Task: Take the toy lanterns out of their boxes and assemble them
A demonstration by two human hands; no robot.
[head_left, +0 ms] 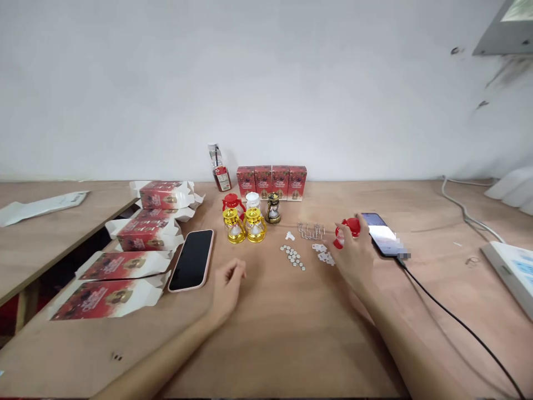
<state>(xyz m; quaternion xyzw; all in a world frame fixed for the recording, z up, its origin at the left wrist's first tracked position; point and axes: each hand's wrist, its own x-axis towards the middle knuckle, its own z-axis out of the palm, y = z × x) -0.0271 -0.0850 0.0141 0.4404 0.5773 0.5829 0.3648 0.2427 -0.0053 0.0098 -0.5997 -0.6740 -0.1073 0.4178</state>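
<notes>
My right hand (pixel 353 253) is closed around a small red toy lantern (pixel 353 225), just left of a lit phone; the fingers hide part of the lantern. Resting on the table, my left hand (pixel 229 283) is loosely curled and appears to hold nothing, beside a dark-screened phone (pixel 191 260). Beyond it stand more mini lanterns: a gold one (pixel 234 226), a second gold one (pixel 255 225), a red one (pixel 231 202), a white one (pixel 252 200) and a dark bronze one (pixel 273 209). Between the hands lie button cell batteries (pixel 293 256), white tabs (pixel 323 254) and wire handles (pixel 311 230).
Four upright boxes is several red boxes (pixel 271 182) by the wall, beside a bottle (pixel 220 169). Opened cartons (pixel 144 233) line the left side. The lit phone (pixel 383 236) trails a black cable (pixel 453 319) across the right. A white box (pixel 512 272) sits at far right.
</notes>
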